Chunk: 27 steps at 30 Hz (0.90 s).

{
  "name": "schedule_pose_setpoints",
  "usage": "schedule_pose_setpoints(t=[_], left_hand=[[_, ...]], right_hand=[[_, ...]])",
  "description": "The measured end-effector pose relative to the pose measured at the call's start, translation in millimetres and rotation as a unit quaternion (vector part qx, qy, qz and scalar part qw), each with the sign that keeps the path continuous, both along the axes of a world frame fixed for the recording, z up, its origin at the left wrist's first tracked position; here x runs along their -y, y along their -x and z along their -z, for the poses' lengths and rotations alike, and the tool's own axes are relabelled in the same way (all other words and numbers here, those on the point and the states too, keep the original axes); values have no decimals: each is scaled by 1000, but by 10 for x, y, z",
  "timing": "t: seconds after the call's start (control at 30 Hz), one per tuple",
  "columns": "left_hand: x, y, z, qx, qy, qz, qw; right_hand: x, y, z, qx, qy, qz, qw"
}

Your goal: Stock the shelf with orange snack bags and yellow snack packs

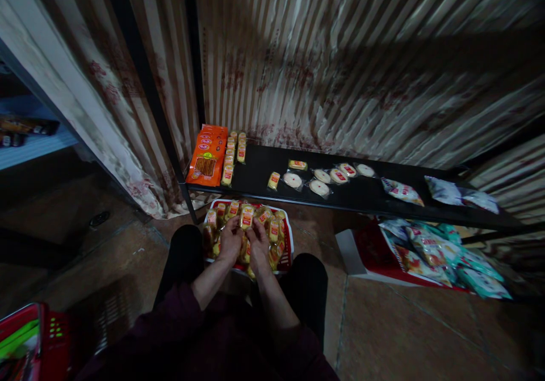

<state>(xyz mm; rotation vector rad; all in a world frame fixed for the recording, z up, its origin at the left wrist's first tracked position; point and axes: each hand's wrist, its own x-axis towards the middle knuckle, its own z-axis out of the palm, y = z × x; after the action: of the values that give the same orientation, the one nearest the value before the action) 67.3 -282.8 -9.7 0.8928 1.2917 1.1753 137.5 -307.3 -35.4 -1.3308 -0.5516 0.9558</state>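
Between my knees stands a red and white basket (290, 239) filled with small yellow wrapped snacks (273, 230). Over it, my left hand (230, 239) and my right hand (258, 243) hold one yellow wrapped snack (246, 217) between their fingertips. Beyond the basket is a low black shelf (259, 159). At its left end lie orange packets (208, 155), with short rows of the same yellow snacks (241, 147) beside them. Two single yellow snacks (273, 180) and several round white wrapped snacks (319, 188) lie farther right.
White bags (402, 192) lie on the shelf's right part. Below it, a red and white box (366, 253) holds green and white bags (481, 273). A red basket (42, 335) is at lower left. Dark posts (195, 51) and striped curtains (298, 57) rise behind.
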Motion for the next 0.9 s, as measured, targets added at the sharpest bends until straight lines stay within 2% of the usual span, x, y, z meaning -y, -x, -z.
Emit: schedule_pose_setpoints(t=[0.23,0.43,0.57,0.9], left_hand=[[-14,-3,-28,-2,11,-2,1000],[12,2,-51,1,-14,-3,1000],[24,-3,-69,-10,-5,-12,1000],[-2,18,-59,-1,-36,2,999]], right_hand=[[-10,-8,-44,-1,1,-2,1000],[-51,6,49,-43,4,28,999],[-72,-1,92,-43,8,33,999],[-61,35,-42,-60,12,36,997]])
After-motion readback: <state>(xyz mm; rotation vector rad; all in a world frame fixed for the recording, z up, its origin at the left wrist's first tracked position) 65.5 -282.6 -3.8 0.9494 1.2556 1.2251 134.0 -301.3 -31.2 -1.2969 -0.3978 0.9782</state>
